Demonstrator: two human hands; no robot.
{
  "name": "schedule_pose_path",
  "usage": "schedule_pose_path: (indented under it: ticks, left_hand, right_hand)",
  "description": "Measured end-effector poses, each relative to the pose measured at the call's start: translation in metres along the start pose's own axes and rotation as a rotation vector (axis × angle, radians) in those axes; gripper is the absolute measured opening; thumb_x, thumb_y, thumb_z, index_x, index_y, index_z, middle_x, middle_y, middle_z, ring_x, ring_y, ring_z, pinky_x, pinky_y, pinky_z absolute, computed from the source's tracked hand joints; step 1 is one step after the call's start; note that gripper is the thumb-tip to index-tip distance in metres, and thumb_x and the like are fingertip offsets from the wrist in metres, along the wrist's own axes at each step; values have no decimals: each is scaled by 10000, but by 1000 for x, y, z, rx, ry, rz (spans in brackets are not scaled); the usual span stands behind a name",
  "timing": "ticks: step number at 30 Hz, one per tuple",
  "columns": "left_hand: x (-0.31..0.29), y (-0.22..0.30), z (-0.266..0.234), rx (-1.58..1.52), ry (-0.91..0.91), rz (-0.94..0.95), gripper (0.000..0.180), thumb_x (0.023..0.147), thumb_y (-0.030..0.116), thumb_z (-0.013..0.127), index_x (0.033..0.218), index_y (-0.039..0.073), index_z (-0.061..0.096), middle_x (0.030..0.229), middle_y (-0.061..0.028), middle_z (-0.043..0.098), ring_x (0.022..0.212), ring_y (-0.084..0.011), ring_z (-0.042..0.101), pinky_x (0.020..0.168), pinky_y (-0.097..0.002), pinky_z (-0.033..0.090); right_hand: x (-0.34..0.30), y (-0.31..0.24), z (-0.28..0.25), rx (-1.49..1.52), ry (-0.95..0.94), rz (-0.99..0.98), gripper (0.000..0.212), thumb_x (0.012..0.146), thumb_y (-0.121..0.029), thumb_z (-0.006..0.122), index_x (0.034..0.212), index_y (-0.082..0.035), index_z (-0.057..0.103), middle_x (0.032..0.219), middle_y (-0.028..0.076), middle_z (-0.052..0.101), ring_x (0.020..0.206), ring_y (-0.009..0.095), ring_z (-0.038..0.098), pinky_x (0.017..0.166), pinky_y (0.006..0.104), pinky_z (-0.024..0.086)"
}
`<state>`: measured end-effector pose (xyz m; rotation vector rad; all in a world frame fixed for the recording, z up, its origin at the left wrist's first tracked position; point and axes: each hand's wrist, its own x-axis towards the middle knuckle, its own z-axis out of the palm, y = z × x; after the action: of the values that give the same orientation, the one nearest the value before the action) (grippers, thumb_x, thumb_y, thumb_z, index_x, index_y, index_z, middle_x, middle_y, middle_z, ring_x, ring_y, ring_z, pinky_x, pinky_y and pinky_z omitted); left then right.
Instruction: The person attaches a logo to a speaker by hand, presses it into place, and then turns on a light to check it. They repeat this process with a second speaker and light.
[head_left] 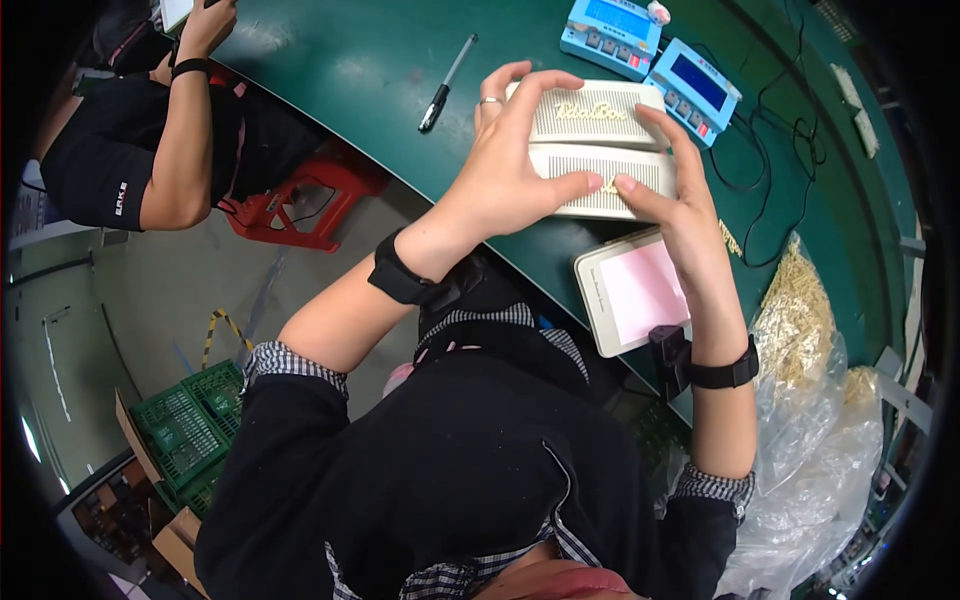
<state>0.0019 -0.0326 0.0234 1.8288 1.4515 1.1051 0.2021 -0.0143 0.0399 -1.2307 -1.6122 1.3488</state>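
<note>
Panels in the head view: a pair of cream, ribbed, rectangular panels, one beyond the other, above the green tabletop; contact with it cannot be told.
Left hand: ringed hand gripping the panels' left side, fingers along the far one, thumb on the near one.
Right hand: hand gripping their right side, thumb tip beside the left thumb.
Between thumbs: small cream-gold lettering piece, partly hidden.
Nearer the body: cream, round-cornered tray bearing a pink sheet.
Beyond: two light-blue box-shaped devices.
Right: clear plastic bag.
</note>
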Motion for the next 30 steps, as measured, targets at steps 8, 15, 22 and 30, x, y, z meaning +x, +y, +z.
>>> schedule_pose_path:
  ticks: [8, 15, 22, 30]
  left_hand:
    - [0, -3, 18, -117, 127, -94, 939, 626, 292, 872, 1400, 101, 375, 1364, -227, 307, 1319, -372, 294, 1097, -459, 307]
    - [0, 2, 13, 20, 88, -19, 1000, 628, 331, 883, 1433, 88, 340, 1322, -206, 369, 1281, -343, 373, 1086, -429, 335]
    - [5, -6, 12, 5, 4, -58, 1020, 668, 316, 870, 1468, 69, 286, 1345, -219, 369, 1303, -335, 386, 1082, -411, 353]
    - [1, -11, 10, -197, 6, -87, 1091, 669, 352, 863, 1470, 6, 209, 1386, -259, 294, 1328, -386, 280, 1113, -461, 279]
  right_hand:
    - [-2, 4, -10, 155, -72, 35, 602, 878, -91, 625, 1433, -159, 403, 1475, 119, 335, 1315, 215, 398, 1064, 333, 366]
    - [-7, 8, -6, 31, -83, -51, 604, 890, -97, 616, 1443, -159, 381, 1459, 126, 361, 1336, 229, 368, 1100, 341, 313]
    - [-4, 16, -9, -14, -51, -87, 595, 896, -122, 621, 1441, -167, 386, 1445, 127, 382, 1340, 223, 360, 1115, 346, 289]
    - [-13, 10, -10, -108, -30, -113, 659, 904, -136, 603, 1482, -81, 291, 1477, 153, 332, 1394, 274, 290, 1144, 373, 231]
